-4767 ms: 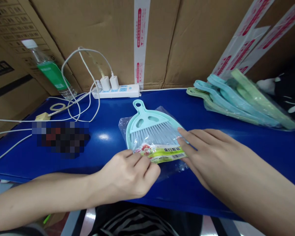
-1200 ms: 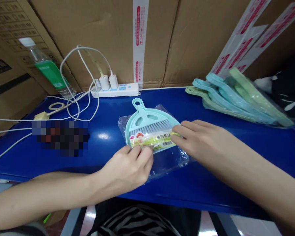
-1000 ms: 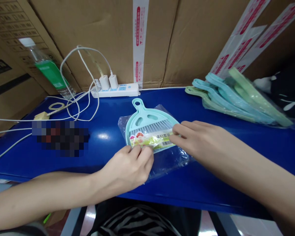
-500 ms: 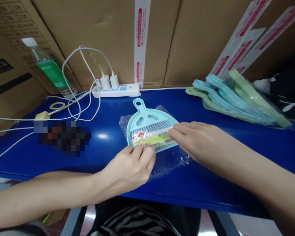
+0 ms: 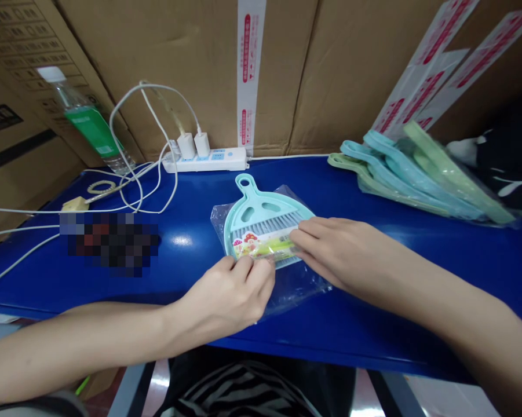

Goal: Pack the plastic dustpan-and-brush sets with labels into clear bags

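Note:
A light-blue dustpan (image 5: 261,200) lies on the blue table with its handle pointing away from me. A brush with grey bristles (image 5: 276,225) rests in its pan. Over the brush is a colourful printed label (image 5: 261,243) with mushroom pictures. A clear plastic bag (image 5: 293,286) spreads beneath and around the dustpan. My left hand (image 5: 238,289) is closed at the near edge of the label and bag, its fingertips hidden. My right hand (image 5: 330,246) has its fingers bent together on the label's right end; the thumb is hidden.
Several bagged green and blue dustpans (image 5: 417,174) lie at the back right. A white power strip (image 5: 217,161) with chargers and loose cables stands at the back, beside a green-labelled bottle (image 5: 93,130). Cardboard (image 5: 191,52) walls the rear. A blurred-out object (image 5: 113,243) lies left.
My right hand has shifted slightly left along the label, and the label's visible print has changed a little. My left hand has hardly moved; the dustpan stays in place.

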Available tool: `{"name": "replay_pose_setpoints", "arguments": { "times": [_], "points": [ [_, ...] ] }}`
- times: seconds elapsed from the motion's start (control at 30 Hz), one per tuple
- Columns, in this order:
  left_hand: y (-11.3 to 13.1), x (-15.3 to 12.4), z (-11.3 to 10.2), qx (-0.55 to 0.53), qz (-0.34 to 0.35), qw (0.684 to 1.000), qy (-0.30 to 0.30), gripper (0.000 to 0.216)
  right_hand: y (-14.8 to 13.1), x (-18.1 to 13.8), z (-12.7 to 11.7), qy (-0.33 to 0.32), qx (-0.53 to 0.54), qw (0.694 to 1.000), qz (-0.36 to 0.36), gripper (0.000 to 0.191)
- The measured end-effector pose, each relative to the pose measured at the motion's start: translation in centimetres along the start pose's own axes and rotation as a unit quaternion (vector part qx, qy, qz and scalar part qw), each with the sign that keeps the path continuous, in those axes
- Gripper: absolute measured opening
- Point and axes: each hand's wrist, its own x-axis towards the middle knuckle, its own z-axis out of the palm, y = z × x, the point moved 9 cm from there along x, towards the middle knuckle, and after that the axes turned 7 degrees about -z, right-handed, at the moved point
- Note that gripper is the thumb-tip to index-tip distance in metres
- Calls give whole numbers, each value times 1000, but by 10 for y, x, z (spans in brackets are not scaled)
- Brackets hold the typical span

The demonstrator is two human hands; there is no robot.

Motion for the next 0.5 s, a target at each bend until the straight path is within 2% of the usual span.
{"name": "replay_pose_setpoints", "arguments": {
  "times": [0.13,0.5],
  "points": [
    [0,-1,4,1,0,1000,-17,18,1,2,0,0,-7,1000,2,21],
    [0,0,3,-11,1,1000,-17,15,-4,6,6,-6,-59,998,6,19]
  ]
}}
